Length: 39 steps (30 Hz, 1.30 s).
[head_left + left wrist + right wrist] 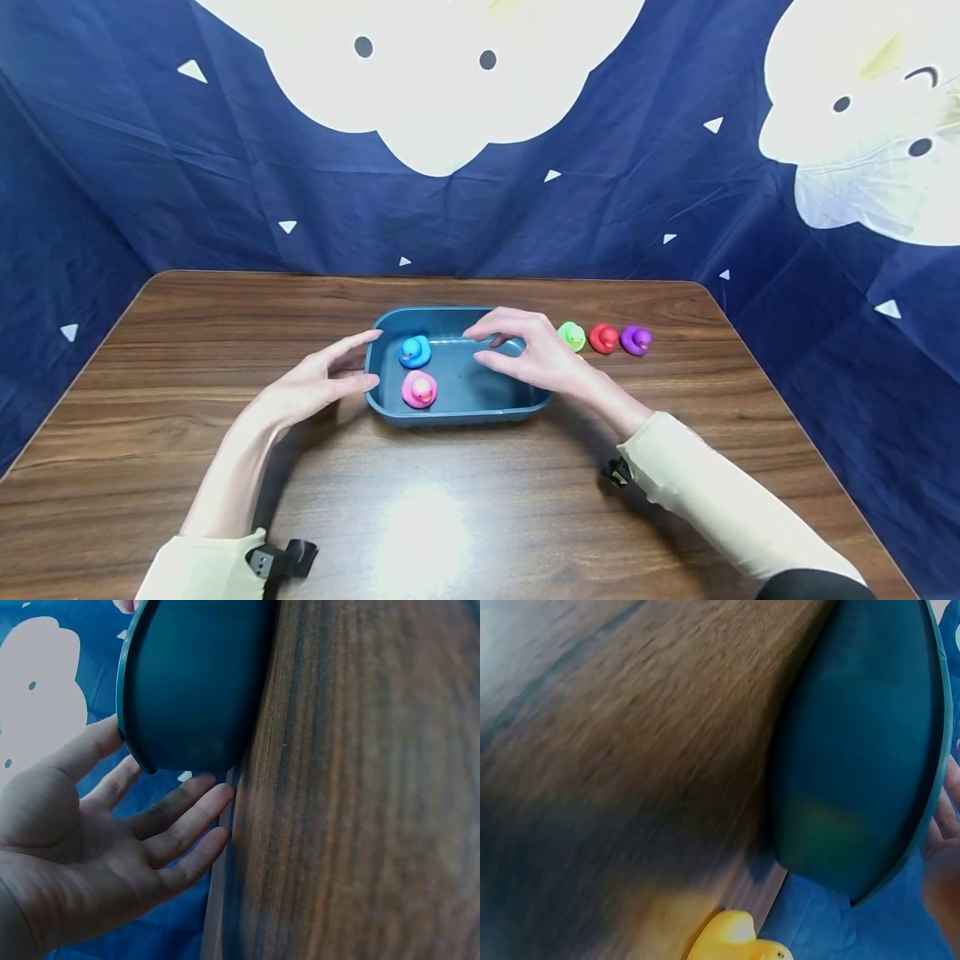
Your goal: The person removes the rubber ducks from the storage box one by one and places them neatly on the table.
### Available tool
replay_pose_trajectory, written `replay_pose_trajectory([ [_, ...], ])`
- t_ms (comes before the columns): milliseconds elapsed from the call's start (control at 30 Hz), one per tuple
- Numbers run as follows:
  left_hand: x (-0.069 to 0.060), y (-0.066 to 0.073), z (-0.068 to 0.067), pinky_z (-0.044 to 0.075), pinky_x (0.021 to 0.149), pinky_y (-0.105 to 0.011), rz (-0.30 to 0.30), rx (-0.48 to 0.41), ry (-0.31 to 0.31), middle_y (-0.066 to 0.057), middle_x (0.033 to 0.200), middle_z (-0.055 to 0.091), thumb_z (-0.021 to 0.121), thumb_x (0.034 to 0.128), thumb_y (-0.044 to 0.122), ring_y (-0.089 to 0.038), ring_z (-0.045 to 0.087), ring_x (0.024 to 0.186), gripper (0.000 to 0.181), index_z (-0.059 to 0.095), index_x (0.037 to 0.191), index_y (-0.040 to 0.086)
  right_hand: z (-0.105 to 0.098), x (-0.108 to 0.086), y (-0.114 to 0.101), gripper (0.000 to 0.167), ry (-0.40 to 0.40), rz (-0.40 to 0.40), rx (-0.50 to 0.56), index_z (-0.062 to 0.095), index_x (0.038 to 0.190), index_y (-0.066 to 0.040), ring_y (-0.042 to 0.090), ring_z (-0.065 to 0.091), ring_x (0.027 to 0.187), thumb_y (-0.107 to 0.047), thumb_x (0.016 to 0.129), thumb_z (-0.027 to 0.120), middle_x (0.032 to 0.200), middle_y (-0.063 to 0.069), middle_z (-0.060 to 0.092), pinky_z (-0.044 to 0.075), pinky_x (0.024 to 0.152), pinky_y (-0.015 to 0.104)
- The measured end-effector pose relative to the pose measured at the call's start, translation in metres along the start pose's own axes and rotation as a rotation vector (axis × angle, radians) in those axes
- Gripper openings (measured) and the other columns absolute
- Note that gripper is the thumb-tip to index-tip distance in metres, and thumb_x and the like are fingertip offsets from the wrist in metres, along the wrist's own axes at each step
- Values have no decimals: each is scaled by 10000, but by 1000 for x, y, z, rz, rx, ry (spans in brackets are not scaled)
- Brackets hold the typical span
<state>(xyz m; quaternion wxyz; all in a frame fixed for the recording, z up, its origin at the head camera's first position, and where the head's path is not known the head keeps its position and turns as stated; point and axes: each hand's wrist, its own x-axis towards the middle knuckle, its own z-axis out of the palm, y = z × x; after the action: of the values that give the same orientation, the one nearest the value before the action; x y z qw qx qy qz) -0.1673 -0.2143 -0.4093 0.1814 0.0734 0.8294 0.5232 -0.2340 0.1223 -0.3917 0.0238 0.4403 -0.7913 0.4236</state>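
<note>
Blue tub [457,416] sits upright on the table [187,417], between both hands. Blue duck [414,352] and pink duck [419,390] are inside, at its left end. Left hand [315,383]: fingers spread, thumb and fingertips at the tub's left rim, apparently touching, no grasp. Right hand [532,352]: above the tub's right end, fingers loosely bent, thumb apart, nothing visible between.

Handling, judged by looks: ducks light, soft-ish, squeezable, maybe slick; pinch across the body, not the small head. Tub likely light, fairly stiff plastic; smooth wall, so hook the lip at both ends.

Around: green duck [572,337], red duck [603,338] and purple duck [637,340] in a row right of the tub. Yellow duck [731,941] near its right end, mostly hidden by the right wrist from above. Tub wall stands between outside ducks and the interior; lift over.
</note>
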Motion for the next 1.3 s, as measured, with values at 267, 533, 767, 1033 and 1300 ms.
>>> replay_pose_trajectory([
  [267, -1, 0, -1, 327, 1211, -636, -10, 7, 2, -228, 1620, 397, 683, 988, 354, -416, 381, 1509, 757, 297, 1628, 238, 15, 9, -2, 307, -39, 4, -17, 761, 1202, -172, 159, 694, 1024, -143, 899, 804, 1157, 50, 752, 629, 847, 371],
  [533, 0, 1, -1, 318, 1211, -653, -23, 21, -2, -234, 1625, 388, 679, 987, 373, -429, 381, 1508, 760, 295, 1629, 237, 26, 15, -4, 339, -90, 34, 20, 754, 1223, -169, 269, 691, 1041, -116, 892, 803, 1174, 49, 740, 631, 842, 491],
  [767, 1, 0, -2, 319, 1210, -653, -24, 14, -11, -228, 1628, 385, 676, 990, 375, -424, 379, 1509, 756, 291, 1630, 256, 34, 19, -2, 348, -132, 41, 83, 740, 1245, -106, 324, 681, 1087, -109, 901, 793, 1192, 135, 729, 629, 856, 490],
  [1033, 0, 1, -2, 317, 1208, -659, -21, 12, -16, -223, 1638, 367, 670, 992, 375, -430, 361, 1517, 751, 290, 1629, 261, 41, 23, 1, 358, -167, 37, 88, 740, 1248, -90, 310, 695, 1046, -103, 895, 800, 1168, 134, 732, 636, 867, 429],
  [1300, -1, 1, -2, 331, 1207, -644, 11, -4, -16, -233, 1623, 390, 661, 1002, 324, -426, 384, 1505, 736, 292, 1630, 219, 47, 29, 1, 367, -222, 13, 91, 744, 1251, -113, 279, 689, 1098, -153, 892, 813, 1207, 76, 739, 628, 895, 357],
])
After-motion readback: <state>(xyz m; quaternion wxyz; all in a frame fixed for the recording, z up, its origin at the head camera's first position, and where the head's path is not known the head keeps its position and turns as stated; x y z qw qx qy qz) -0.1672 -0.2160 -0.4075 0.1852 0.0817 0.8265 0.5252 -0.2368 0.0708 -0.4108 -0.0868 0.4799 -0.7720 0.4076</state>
